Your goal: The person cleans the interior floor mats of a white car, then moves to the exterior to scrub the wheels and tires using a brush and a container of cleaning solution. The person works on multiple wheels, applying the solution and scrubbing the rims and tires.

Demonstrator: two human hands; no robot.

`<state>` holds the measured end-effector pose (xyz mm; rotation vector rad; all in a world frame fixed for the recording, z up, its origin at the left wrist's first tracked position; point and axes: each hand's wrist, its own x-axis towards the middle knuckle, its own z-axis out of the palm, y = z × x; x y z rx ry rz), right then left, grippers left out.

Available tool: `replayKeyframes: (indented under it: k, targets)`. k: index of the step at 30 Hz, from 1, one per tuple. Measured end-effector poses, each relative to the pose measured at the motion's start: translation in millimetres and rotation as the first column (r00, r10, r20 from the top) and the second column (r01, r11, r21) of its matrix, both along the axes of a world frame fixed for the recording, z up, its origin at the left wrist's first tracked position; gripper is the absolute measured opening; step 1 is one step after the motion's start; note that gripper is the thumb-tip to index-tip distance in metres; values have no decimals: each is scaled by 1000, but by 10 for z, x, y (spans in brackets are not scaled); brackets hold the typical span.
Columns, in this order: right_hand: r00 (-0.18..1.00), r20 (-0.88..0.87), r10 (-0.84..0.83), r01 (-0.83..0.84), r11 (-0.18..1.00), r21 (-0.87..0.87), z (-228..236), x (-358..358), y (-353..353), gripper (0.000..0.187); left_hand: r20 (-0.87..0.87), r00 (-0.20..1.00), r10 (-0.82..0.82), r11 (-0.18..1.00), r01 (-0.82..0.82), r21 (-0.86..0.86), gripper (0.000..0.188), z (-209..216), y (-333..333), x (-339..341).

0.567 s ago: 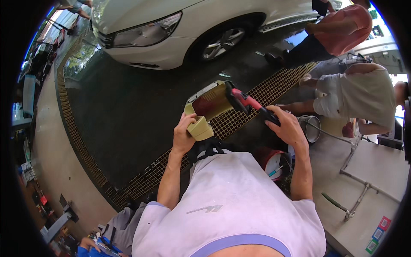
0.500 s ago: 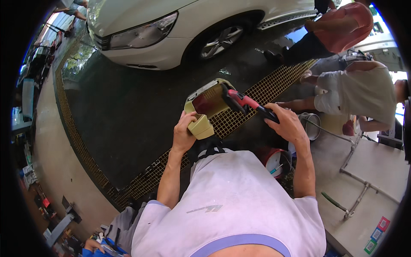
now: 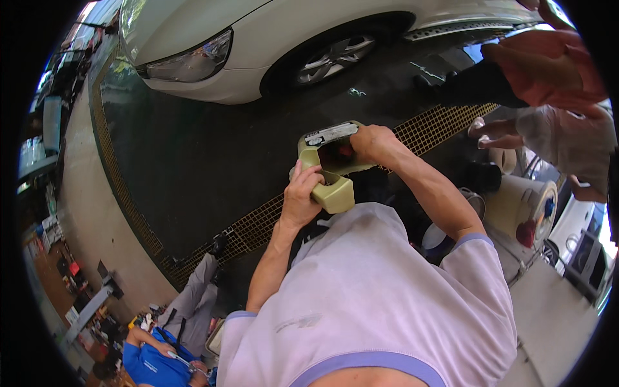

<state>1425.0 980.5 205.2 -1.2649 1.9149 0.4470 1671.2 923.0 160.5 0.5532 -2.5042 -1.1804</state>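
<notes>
In front of my body hangs a yellow-green plastic box-like case (image 3: pixel 307 153), open on the side facing me, with a white strip along its upper edge. My left hand (image 3: pixel 303 188) is closed around its lower-left part, beside a hollow yellow-green projection (image 3: pixel 336 195). My right hand (image 3: pixel 371 143) reaches into the opening at the right, fingers curled and partly hidden. Next to those fingers, inside the dark hollow, shows a bit of the red-and-black brush-like tool (image 3: pixel 345 148); most of it is hidden.
A white car (image 3: pixel 213 90) stands beyond the dark wet floor. Yellow grating (image 3: pixel 445 129) crosses the floor. Two people (image 3: pixel 541 71) (image 3: pixel 561 138) stand at the right, near a pale drum (image 3: pixel 525 209). Another person in blue (image 3: pixel 151 361) is at the lower left.
My right hand has moved left from holding the tool in plain sight to inside the case. The case and my left hand have shifted right in view. The view itself has turned.
</notes>
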Motion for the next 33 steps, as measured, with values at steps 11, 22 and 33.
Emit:
replayKeyframes:
  k: [11,22,33]
  targets:
    - [808,518,-279,121,941,317,-1791,-507,129,36,145,951,272,939,-296,178,31,-1327,597,-417]
    - [568,547,-615,442,789,428,-4827,-1015,-172,28,138,923,358,831,-383,404,39,-4857,-482,-146]
    - [686,585,-432,193,884,427,-7125,-1573,-618,31,294,922,253,831,-362,421,42,-6826,-1402,-69]
